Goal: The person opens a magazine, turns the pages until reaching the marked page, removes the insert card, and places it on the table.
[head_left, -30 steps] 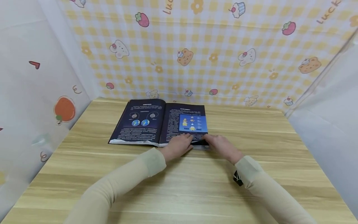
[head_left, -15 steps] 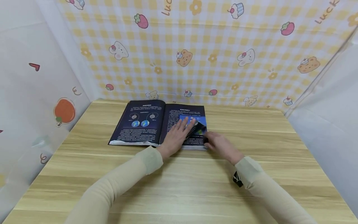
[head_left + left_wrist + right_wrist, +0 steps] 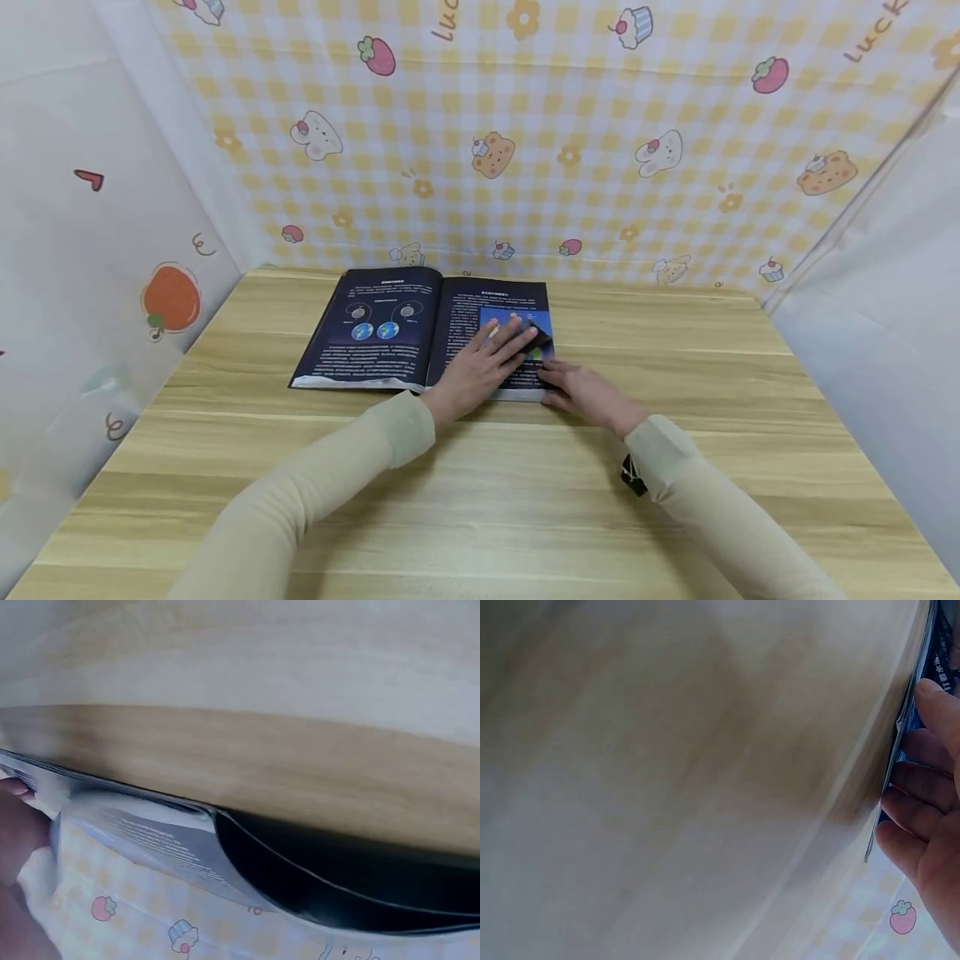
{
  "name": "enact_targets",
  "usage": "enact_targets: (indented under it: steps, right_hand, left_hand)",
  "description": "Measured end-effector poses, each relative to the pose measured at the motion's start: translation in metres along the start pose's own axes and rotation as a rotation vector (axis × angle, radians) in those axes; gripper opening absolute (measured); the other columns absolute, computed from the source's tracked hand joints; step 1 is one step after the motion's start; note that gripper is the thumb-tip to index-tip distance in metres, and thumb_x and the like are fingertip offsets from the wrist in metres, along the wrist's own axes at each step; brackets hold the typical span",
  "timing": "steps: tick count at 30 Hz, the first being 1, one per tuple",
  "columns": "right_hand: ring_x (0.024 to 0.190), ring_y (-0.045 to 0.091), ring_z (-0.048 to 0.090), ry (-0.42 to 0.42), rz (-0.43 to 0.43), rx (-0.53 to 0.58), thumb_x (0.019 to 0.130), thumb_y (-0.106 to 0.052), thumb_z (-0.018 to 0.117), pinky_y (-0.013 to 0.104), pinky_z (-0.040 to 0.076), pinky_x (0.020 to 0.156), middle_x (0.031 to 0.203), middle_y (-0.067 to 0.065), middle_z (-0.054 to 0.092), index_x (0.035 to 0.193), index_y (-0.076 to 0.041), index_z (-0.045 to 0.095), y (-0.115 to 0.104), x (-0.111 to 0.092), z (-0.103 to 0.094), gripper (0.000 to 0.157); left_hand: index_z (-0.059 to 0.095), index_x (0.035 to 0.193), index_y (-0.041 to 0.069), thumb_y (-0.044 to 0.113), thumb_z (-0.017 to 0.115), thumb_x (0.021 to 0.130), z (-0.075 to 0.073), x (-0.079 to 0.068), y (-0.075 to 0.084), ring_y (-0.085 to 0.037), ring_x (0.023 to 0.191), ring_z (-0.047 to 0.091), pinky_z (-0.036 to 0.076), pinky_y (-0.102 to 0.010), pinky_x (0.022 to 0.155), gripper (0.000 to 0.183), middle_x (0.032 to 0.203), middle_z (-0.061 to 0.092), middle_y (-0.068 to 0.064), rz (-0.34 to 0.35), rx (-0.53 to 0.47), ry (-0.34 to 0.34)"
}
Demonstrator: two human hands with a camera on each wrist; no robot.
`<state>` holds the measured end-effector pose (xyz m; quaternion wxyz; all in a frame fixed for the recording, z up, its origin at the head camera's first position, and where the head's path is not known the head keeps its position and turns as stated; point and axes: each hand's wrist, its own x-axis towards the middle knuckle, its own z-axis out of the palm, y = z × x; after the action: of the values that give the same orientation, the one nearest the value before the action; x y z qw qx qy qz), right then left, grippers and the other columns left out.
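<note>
An open book (image 3: 375, 358) with dark printed pages lies on the wooden table. Its right page has a folded-over corner, a dark triangle (image 3: 538, 337) over the blue picture. My left hand (image 3: 476, 375) lies on that page with its fingers spread flat, the fingertips touching the fold. At the book's lower right edge is my right hand (image 3: 588, 396), its fingers resting on the page there. In the right wrist view the right hand's fingers (image 3: 915, 810) are bent slightly against the book's edge. The left wrist view shows the book's thick edge and only part of a hand.
Bare wooden table (image 3: 480, 500) stretches in front of the book and to its right. Behind stands a yellow checked cloth (image 3: 570, 192) with cartoon prints. White sheets hang at both sides. A small black object (image 3: 633, 477) is by the right cuff.
The left hand has slid up the right page and flattened over the fold. The page corner, lifted by the right hand, is now folded over, and the right hand has moved onto the page below.
</note>
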<state>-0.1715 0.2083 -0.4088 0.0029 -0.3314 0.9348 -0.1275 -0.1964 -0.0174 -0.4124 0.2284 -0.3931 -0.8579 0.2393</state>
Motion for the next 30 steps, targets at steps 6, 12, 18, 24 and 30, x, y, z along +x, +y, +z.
enact_targets:
  steps: [6,12,18,24,30]
  right_hand:
    - [0.118,0.040,0.053,-0.016,0.025,0.014,0.089,-0.019,0.064,0.047,0.044,0.097,0.129,0.026,0.054,0.122,0.005,0.059,-0.001,0.001,-0.001,0.041]
    - [0.120,0.041,0.051,-0.035,0.042,0.018,0.090,-0.019,0.063,0.047,0.043,0.098,0.131,0.026,0.052,0.124,0.004,0.058,-0.002,0.000,-0.001,0.042]
    - [0.122,0.041,0.049,-0.043,0.057,0.037,0.090,-0.019,0.063,0.048,0.041,0.100,0.133,0.026,0.050,0.126,0.004,0.056,-0.004,0.000,-0.003,0.043]
    - [0.123,0.040,0.049,-0.053,0.069,0.042,0.090,-0.021,0.062,0.047,0.041,0.100,0.134,0.025,0.049,0.126,0.003,0.056,-0.004,-0.001,-0.006,0.044]
    - [0.124,0.040,0.047,-0.071,0.081,0.056,0.090,-0.023,0.064,0.047,0.040,0.101,0.136,0.025,0.048,0.127,0.003,0.055,-0.004,-0.002,-0.007,0.047]
  left_hand:
    - [0.033,0.148,0.018,0.013,0.043,0.099,0.004,-0.005,-0.005,-0.025,0.146,0.010,0.010,-0.041,0.118,0.050,0.158,0.015,-0.002,-0.018,0.037,-0.098]
    - [0.039,0.144,0.023,0.007,0.042,0.097,0.009,-0.011,-0.015,-0.026,0.144,0.016,0.014,-0.041,0.117,0.051,0.156,0.022,-0.004,-0.031,-0.005,-0.061]
    - [0.051,0.137,0.015,0.012,0.038,0.097,0.010,-0.019,-0.031,-0.028,0.142,0.025,0.019,-0.041,0.116,0.041,0.152,0.032,-0.004,-0.091,-0.043,-0.148]
    - [0.038,0.143,0.005,0.013,0.039,0.100,0.013,-0.030,-0.045,-0.033,0.141,0.024,0.021,-0.044,0.115,0.044,0.151,0.032,-0.011,-0.173,-0.246,-0.377]
    - [0.031,0.146,0.002,0.047,0.031,0.101,0.018,-0.044,-0.053,-0.036,0.138,0.029,0.020,-0.050,0.114,0.064,0.150,0.033,-0.016,-0.342,-0.448,-0.492]
